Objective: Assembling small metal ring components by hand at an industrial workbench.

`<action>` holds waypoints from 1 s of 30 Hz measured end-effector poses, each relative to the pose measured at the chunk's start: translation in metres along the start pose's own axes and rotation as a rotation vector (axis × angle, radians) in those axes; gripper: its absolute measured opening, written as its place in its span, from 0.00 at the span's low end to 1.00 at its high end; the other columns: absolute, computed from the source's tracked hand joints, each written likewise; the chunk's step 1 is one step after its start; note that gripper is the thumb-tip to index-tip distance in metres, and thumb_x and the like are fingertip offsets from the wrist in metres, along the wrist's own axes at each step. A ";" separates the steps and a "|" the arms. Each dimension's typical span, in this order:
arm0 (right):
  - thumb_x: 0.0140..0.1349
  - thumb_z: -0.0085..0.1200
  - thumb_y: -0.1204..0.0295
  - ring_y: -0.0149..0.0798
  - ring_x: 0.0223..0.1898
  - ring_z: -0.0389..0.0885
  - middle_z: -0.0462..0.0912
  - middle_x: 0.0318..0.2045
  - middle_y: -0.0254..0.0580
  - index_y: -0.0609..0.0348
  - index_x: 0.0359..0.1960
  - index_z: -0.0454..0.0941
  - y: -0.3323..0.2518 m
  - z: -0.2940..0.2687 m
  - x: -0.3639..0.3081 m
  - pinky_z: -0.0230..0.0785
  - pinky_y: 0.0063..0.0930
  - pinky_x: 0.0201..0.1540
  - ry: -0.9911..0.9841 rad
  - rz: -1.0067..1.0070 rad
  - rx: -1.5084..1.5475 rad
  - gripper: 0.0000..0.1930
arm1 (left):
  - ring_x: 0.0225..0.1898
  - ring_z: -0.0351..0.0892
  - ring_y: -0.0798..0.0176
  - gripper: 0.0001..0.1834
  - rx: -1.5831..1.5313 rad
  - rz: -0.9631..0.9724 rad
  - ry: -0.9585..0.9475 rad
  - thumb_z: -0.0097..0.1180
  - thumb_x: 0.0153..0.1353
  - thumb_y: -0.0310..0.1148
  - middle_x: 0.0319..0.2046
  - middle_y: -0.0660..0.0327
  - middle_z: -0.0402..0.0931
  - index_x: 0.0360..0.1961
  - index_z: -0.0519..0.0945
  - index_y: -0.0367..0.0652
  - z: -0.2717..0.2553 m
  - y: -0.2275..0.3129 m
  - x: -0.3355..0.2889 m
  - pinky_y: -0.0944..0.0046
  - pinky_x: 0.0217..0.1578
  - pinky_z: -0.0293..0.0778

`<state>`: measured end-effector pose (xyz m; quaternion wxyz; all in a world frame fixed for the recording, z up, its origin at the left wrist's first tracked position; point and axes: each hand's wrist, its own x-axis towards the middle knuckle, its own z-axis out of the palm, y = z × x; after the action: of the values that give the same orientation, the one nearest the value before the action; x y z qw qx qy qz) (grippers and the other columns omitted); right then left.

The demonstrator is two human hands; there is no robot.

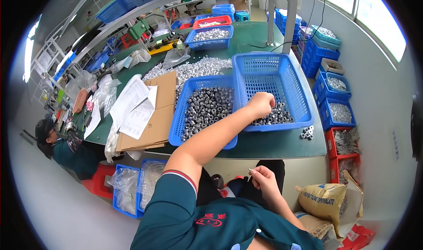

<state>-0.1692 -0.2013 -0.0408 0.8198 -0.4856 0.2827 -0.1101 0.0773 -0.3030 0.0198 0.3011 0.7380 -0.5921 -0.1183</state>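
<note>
My left arm reaches across the left blue basket (177,122), which is filled with dark metal ring-shaped parts (209,104). Over the front of the right blue basket (304,104), my left hand (261,103) is closed, its fingertips turned down and hidden. Similar metal parts (280,116) lie in a small heap below it, along that basket's near end. Close to my lap, my right hand (264,179) pinches a small metal piece (250,171), too small to name. A few loose ring-shaped parts (307,132) sit on the green table near its right corner.
Shiny metal parts (205,67) are spread behind the baskets. Cardboard (165,104) with papers (132,104) lies at left. Stacked blue crates (328,89), red bins (337,151) and a sack (321,201) line the right side. A co-worker (61,148) sits at far left.
</note>
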 end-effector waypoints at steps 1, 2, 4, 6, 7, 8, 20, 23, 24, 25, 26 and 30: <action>0.62 0.55 0.68 0.21 0.17 0.65 0.71 0.16 0.28 0.59 0.31 0.76 0.003 -0.004 -0.002 0.53 0.15 0.19 0.027 0.006 0.006 0.08 | 0.36 0.81 0.51 0.11 0.076 -0.015 -0.034 0.52 0.45 0.22 0.31 0.53 0.82 0.30 0.82 0.41 0.005 0.002 0.008 0.57 0.40 0.76; 0.62 0.55 0.68 0.21 0.17 0.65 0.71 0.16 0.28 0.59 0.31 0.76 0.005 -0.006 -0.003 0.53 0.15 0.19 0.022 0.007 0.002 0.08 | 0.37 0.81 0.51 0.12 0.115 -0.046 -0.046 0.51 0.44 0.22 0.31 0.53 0.82 0.30 0.83 0.43 0.010 0.002 0.014 0.56 0.42 0.76; 0.62 0.54 0.68 0.21 0.16 0.65 0.71 0.16 0.28 0.59 0.31 0.75 0.008 -0.009 -0.008 0.53 0.15 0.19 0.066 0.009 0.027 0.07 | 0.38 0.82 0.51 0.12 0.103 -0.064 -0.101 0.52 0.44 0.23 0.31 0.53 0.82 0.29 0.85 0.44 0.010 -0.001 0.019 0.57 0.42 0.76; 0.62 0.54 0.68 0.21 0.16 0.64 0.71 0.16 0.28 0.59 0.31 0.75 0.009 -0.009 -0.008 0.52 0.15 0.19 0.041 0.023 0.025 0.08 | 0.39 0.82 0.52 0.12 0.060 -0.010 -0.032 0.54 0.44 0.24 0.33 0.52 0.82 0.31 0.85 0.44 0.003 -0.012 0.017 0.57 0.44 0.76; 0.63 0.54 0.68 0.21 0.16 0.64 0.70 0.15 0.28 0.59 0.30 0.75 0.009 -0.008 -0.007 0.52 0.15 0.19 0.023 0.029 0.024 0.08 | 0.39 0.81 0.51 0.13 0.067 0.050 0.096 0.55 0.44 0.25 0.36 0.50 0.82 0.33 0.85 0.42 -0.004 -0.021 0.013 0.57 0.45 0.75; 0.63 0.54 0.68 0.22 0.16 0.63 0.70 0.15 0.29 0.59 0.30 0.76 0.010 -0.011 -0.006 0.51 0.16 0.19 0.033 0.024 0.012 0.08 | 0.38 0.81 0.52 0.13 0.016 0.138 0.190 0.55 0.47 0.26 0.38 0.50 0.80 0.35 0.84 0.40 -0.017 -0.018 0.010 0.58 0.43 0.76; 0.61 0.53 0.69 0.22 0.16 0.64 0.71 0.16 0.29 0.58 0.29 0.77 0.088 -0.034 0.024 0.54 0.16 0.18 -0.030 0.258 -0.178 0.07 | 0.37 0.82 0.63 0.11 0.079 -0.250 -0.147 0.58 0.54 0.29 0.34 0.57 0.83 0.39 0.83 0.40 -0.131 -0.073 -0.142 0.64 0.41 0.75; 0.61 0.53 0.70 0.22 0.16 0.64 0.72 0.16 0.28 0.58 0.29 0.76 0.098 -0.036 0.025 0.55 0.16 0.19 -0.031 0.290 -0.227 0.06 | 0.37 0.82 0.55 0.13 0.178 -0.215 -0.196 0.57 0.51 0.27 0.35 0.54 0.82 0.40 0.83 0.42 -0.118 -0.089 -0.145 0.60 0.41 0.76; 0.61 0.53 0.70 0.22 0.16 0.64 0.72 0.16 0.29 0.58 0.29 0.77 0.100 -0.036 0.024 0.55 0.16 0.19 -0.027 0.300 -0.237 0.06 | 0.38 0.81 0.53 0.14 0.275 -0.203 -0.243 0.57 0.50 0.26 0.34 0.54 0.82 0.40 0.83 0.44 -0.115 -0.090 -0.143 0.57 0.42 0.75; 0.61 0.53 0.70 0.22 0.16 0.64 0.72 0.16 0.29 0.58 0.29 0.77 0.101 -0.035 0.023 0.55 0.16 0.19 -0.023 0.301 -0.239 0.06 | 0.39 0.80 0.51 0.15 0.371 -0.190 -0.289 0.57 0.48 0.25 0.34 0.54 0.81 0.40 0.83 0.46 -0.111 -0.091 -0.142 0.55 0.43 0.75; 0.61 0.54 0.69 0.22 0.15 0.64 0.72 0.16 0.29 0.58 0.29 0.77 0.101 -0.034 0.022 0.55 0.16 0.18 -0.006 0.297 -0.239 0.07 | 0.43 0.77 0.51 0.16 0.451 -0.196 -0.337 0.56 0.47 0.26 0.35 0.56 0.79 0.39 0.84 0.50 -0.108 -0.092 -0.142 0.54 0.45 0.74; 0.60 0.55 0.68 0.23 0.14 0.63 0.72 0.15 0.29 0.58 0.28 0.77 0.102 -0.035 0.018 0.54 0.17 0.17 0.029 0.293 -0.229 0.08 | 0.48 0.75 0.52 0.17 0.582 -0.122 -0.471 0.56 0.46 0.24 0.37 0.57 0.76 0.38 0.84 0.52 -0.098 -0.083 -0.136 0.56 0.46 0.74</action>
<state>-0.1841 -0.1837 -0.1480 0.7623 -0.5278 0.3728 0.0364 0.1589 -0.1349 0.0244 -0.0732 0.7793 -0.6088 -0.1294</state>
